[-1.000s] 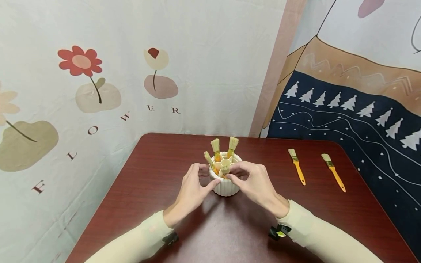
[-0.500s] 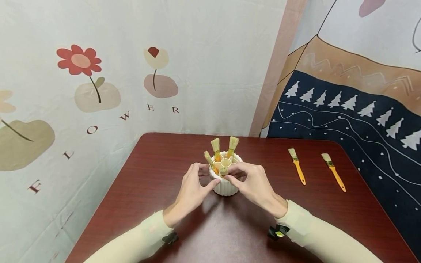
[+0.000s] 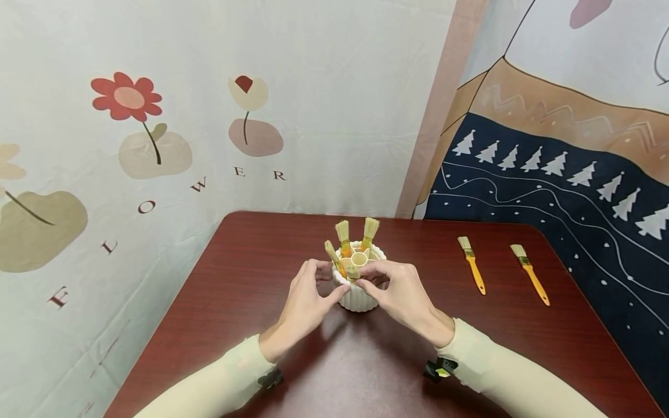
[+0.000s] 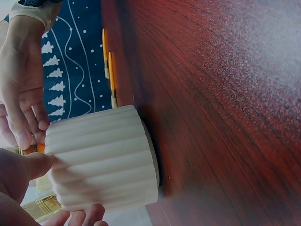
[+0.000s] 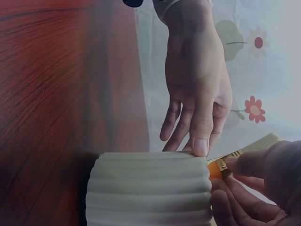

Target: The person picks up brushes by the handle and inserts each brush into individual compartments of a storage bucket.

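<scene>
A white ribbed round pot (image 3: 359,301) with a divided insert stands upright on the table. My left hand (image 3: 305,297) holds it from the left, thumb at the near rim and fingers round the side. At the front of the pot, my right hand (image 3: 406,293) pinches a paintbrush (image 3: 353,271) between thumb and fingers, near the metal band below its bristles. That brush stands bristles up, its orange handle going down into the pot, where its lower end is hidden. Three more paintbrushes stand bristles up in other compartments: a left one (image 3: 332,254), a back-left one (image 3: 342,234) and a back-right one (image 3: 370,230).
Two paintbrushes with yellow-orange handles, a nearer one (image 3: 473,265) and a farther one (image 3: 530,274), lie apart on the right of the dark red table (image 3: 251,249). Printed cloths hang behind the table's back and right edges.
My right hand has shifted slightly left along the pot's front, and the pinched brush's bristle end has moved left with it. The left hand and the pot stay in place.
</scene>
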`<state>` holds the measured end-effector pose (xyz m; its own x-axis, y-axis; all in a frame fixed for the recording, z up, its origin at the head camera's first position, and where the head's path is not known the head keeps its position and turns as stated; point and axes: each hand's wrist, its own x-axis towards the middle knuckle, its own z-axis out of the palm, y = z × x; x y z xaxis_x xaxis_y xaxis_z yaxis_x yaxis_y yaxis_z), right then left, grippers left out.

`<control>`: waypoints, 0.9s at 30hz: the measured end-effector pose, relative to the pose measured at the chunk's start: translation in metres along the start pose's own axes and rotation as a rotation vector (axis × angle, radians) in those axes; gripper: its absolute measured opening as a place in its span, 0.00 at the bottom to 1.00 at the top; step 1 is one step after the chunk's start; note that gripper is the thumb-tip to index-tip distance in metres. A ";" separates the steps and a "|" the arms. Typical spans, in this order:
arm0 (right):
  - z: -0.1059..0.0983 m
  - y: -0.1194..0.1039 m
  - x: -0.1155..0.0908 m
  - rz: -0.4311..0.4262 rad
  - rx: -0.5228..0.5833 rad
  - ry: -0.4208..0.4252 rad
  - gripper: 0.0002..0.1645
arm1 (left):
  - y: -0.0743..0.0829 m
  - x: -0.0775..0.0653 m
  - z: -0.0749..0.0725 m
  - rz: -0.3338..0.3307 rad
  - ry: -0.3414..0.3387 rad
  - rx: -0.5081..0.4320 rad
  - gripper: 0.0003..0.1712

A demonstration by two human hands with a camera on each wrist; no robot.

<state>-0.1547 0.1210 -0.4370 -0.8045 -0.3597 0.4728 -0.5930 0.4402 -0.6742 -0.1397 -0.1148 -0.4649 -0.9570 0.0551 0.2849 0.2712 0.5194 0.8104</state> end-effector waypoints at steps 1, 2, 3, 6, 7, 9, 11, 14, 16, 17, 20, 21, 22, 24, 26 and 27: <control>0.000 0.000 0.000 -0.001 -0.003 0.000 0.13 | 0.000 0.000 0.000 -0.001 0.000 -0.001 0.29; 0.000 0.000 0.000 -0.001 -0.009 -0.001 0.13 | 0.000 0.000 0.000 -0.001 0.000 -0.002 0.29; 0.000 0.000 0.000 0.000 -0.013 -0.001 0.13 | 0.000 0.000 0.000 -0.001 0.000 -0.003 0.29; 0.001 0.000 0.000 -0.007 -0.020 0.002 0.13 | 0.000 0.000 0.001 -0.003 0.001 -0.003 0.29; 0.001 0.000 0.000 -0.007 -0.021 0.001 0.13 | 0.000 0.000 0.001 -0.003 0.002 -0.001 0.29; 0.001 0.000 0.000 -0.007 -0.024 0.001 0.13 | 0.000 0.000 0.001 -0.004 0.004 0.001 0.30; 0.001 0.000 0.000 -0.005 -0.028 0.000 0.13 | 0.000 0.000 0.001 -0.006 0.004 0.002 0.30; 0.000 0.000 -0.001 0.000 -0.033 -0.001 0.14 | 0.000 0.000 0.001 -0.010 0.003 0.000 0.30; 0.000 0.000 -0.001 0.002 -0.032 0.001 0.14 | 0.000 0.000 0.001 -0.012 0.003 -0.002 0.29; -0.001 -0.001 -0.001 0.004 -0.032 0.003 0.14 | 0.000 0.000 0.001 -0.011 0.002 -0.003 0.29; -0.002 0.000 -0.001 0.001 -0.026 0.009 0.13 | 0.000 0.000 0.001 -0.009 0.003 -0.004 0.30; -0.002 0.000 -0.001 0.000 -0.025 0.012 0.13 | 0.000 0.000 0.001 -0.009 0.003 -0.005 0.30; -0.003 0.000 -0.001 0.000 -0.022 0.014 0.13 | 0.000 0.000 0.001 -0.009 0.003 -0.004 0.30; -0.004 0.001 -0.001 -0.004 -0.017 0.020 0.12 | 0.000 0.000 0.001 -0.012 0.003 -0.006 0.30; -0.005 0.000 -0.002 -0.005 -0.014 0.025 0.12 | 0.000 0.001 0.001 -0.018 0.002 -0.009 0.30; -0.006 0.000 -0.002 -0.005 -0.012 0.028 0.12 | 0.001 0.001 0.001 -0.020 0.003 -0.011 0.30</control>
<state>-0.1536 0.1263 -0.4346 -0.8023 -0.3388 0.4914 -0.5969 0.4489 -0.6650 -0.1401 -0.1139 -0.4645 -0.9618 0.0428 0.2703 0.2536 0.5111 0.8213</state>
